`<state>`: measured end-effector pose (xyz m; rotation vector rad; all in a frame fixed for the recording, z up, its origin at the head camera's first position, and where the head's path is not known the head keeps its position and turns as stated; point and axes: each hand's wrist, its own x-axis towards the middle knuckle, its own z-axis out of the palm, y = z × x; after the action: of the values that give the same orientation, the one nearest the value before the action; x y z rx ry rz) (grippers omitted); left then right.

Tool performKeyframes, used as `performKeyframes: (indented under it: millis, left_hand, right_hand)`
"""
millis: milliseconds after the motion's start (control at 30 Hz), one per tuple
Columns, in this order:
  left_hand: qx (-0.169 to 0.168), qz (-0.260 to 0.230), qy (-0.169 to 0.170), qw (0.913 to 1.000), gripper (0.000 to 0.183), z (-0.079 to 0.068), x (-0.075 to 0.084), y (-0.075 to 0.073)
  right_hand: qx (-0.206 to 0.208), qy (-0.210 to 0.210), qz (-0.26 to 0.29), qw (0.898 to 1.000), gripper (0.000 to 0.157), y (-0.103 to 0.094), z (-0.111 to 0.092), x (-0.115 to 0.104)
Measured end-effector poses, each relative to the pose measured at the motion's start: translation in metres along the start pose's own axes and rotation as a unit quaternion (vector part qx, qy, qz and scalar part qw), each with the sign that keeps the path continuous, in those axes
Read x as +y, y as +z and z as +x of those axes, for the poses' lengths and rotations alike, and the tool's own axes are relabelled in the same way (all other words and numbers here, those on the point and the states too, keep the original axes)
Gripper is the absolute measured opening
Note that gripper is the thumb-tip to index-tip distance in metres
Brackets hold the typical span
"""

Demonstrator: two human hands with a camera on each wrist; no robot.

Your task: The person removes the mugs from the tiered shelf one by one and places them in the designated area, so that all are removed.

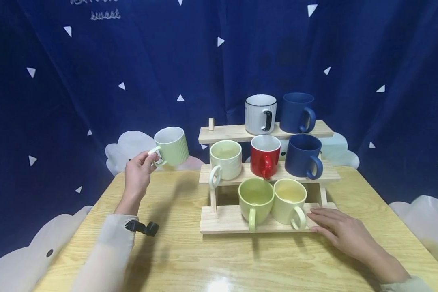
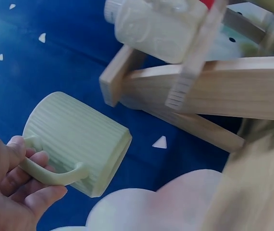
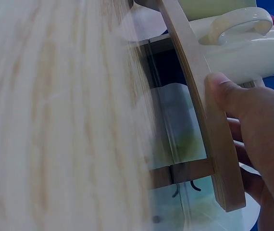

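The pale green ribbed mug (image 1: 174,148) is held in the air by the left hand (image 1: 138,172), over the table (image 1: 175,211) and to the left of the three-tier wooden rack (image 1: 222,219), apart from it. Its handle (image 2: 53,177) is pinched between the thumb and the curled fingers; the mouth is turned upward, with a slight tilt. By the right hand (image 1: 344,233) nothing is grasped: its fingers are extended and laid on the right end of the lowest shelf, just beside the pale yellow mug (image 1: 282,209), and the thumb lies at the front edge.

For good work, it seems advisable that the handle be gripped firmly, because the weight hangs at one side and the body could turn. The tilt should be corrected, and the embossed cream mug (image 1: 230,164) at the near end of the middle shelf should not be knocked. The rack is best steadied by light pressure only.

On the blue curtain (image 1: 160,52), the word "sweet" can be read; the line above it is cut off. No brand can be made out on the mugs.
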<state>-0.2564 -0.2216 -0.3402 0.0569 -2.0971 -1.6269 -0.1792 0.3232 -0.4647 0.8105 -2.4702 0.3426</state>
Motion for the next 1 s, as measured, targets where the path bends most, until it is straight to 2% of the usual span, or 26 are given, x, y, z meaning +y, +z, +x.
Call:
performKeyframes:
  millis: [233, 433, 1000]
  left_hand:
    - [0.000, -0.005, -0.007, 1.0000, 0.034, -0.011, -0.026, 0.008]
    - [-0.009, 0.024, -0.020, 0.9995, 0.036, -0.020, -0.043, 0.015]
    - [-0.019, 0.044, -0.048, 0.9977, 0.030, -0.042, -0.072, 0.036]
  right_hand:
    - [-0.001, 0.004, 0.002, 1.000, 0.044, 0.000, -0.001, -0.001]
    - [-0.002, 0.007, 0.000, 1.000, 0.044, 0.000, 0.000, -0.001]
    - [-0.002, 0.009, -0.002, 1.000, 0.043, 0.000, 0.000, -0.001]
